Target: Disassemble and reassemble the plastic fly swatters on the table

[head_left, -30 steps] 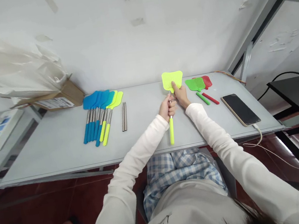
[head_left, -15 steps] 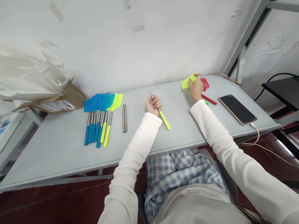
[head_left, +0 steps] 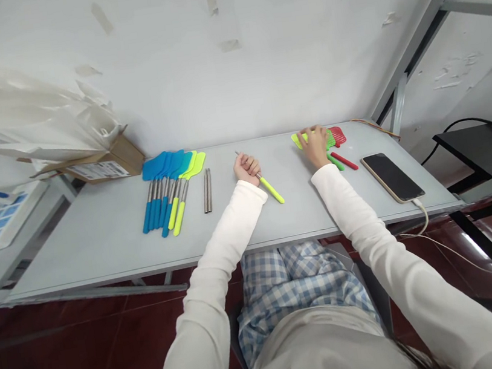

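My left hand point(head_left: 247, 168) is closed around the metal rod of a yellow-green handle point(head_left: 273, 190). The rod's thin tip pokes out above the fist, and the handle slants down to the right. My right hand point(head_left: 315, 147), fingers bent, grips a yellow-green fly swatter head point(head_left: 296, 141) low over the table; the hand covers most of it. Just right of those fingers lie a green mesh swatter head point(head_left: 330, 138) and a red one point(head_left: 338, 135). A green handle point(head_left: 335, 161) and a red handle point(head_left: 344, 161) lie below them.
Several blue and yellow-green swatters point(head_left: 165, 190) lie in an overlapping row on the left. Metal tubes point(head_left: 207, 191) rest beside them. On the right is a phone point(head_left: 392, 177) with a cable. A cardboard box point(head_left: 108, 161) stands at the back left, against the wall.
My right hand has shifted slightly left and lowered the yellow-green swatter head, uncovering the green mesh head. My left hand has tilted its rod further left, still holding it.
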Demonstrator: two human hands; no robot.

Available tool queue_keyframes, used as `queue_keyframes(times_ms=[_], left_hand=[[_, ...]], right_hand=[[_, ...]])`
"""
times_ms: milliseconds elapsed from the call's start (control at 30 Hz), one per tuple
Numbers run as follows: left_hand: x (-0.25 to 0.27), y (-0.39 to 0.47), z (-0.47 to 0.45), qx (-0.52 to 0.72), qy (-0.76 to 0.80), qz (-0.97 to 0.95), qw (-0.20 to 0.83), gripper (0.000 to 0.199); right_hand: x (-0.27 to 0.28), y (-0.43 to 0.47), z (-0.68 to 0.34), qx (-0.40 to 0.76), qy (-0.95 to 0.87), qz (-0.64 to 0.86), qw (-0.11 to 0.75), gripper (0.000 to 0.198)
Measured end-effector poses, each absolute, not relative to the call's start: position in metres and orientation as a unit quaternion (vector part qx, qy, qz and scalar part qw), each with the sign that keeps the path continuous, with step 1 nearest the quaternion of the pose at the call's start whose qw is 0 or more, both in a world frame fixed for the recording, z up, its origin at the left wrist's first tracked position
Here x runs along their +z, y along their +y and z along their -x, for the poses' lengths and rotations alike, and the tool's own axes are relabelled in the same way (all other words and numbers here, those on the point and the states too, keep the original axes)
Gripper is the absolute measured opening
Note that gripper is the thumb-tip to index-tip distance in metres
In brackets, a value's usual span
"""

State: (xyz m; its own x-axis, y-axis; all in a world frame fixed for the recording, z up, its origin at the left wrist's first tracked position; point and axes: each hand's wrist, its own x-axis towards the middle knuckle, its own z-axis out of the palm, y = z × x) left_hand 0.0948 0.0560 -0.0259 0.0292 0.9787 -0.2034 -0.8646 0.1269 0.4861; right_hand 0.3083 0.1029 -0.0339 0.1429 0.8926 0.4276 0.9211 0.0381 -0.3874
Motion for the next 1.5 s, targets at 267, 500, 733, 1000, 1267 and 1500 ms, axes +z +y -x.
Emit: queue_keyframes(times_ms=[267,500,733,1000,1267,1500], left_hand=[[-0.027,0.066,-0.073,0.718,0.312,-0.087,0.616,0.046],[-0.014,0.069,-0.078,0.697,0.379,-0.062,0.605,0.042],[0.018,0.08,-0.053,0.726,0.424,-0.08,0.536,0.044],[0.05,0.075,-0.011,0.662,0.438,-0.242,0.558,0.041],[-0.001,0.051,-0.036,0.426,0.698,-0.408,0.406,0.018],[-0.026,0.024,-0.038,0.225,0.773,-0.574,0.148,0.075]], right_hand=[[-0.044,0.054,-0.226,0.137,-0.874,0.413,0.217,0.043],[-0.042,0.035,-0.22,0.279,-0.852,0.388,0.213,0.043],[-0.028,0.012,-0.254,0.39,-0.808,0.397,0.191,0.051],[-0.027,0.038,-0.313,0.238,-0.753,0.538,0.296,0.043],[-0.033,0.048,-0.325,0.016,-0.703,0.692,0.166,0.035],[-0.052,0.049,-0.344,-0.072,-0.69,0.69,0.205,0.043]])
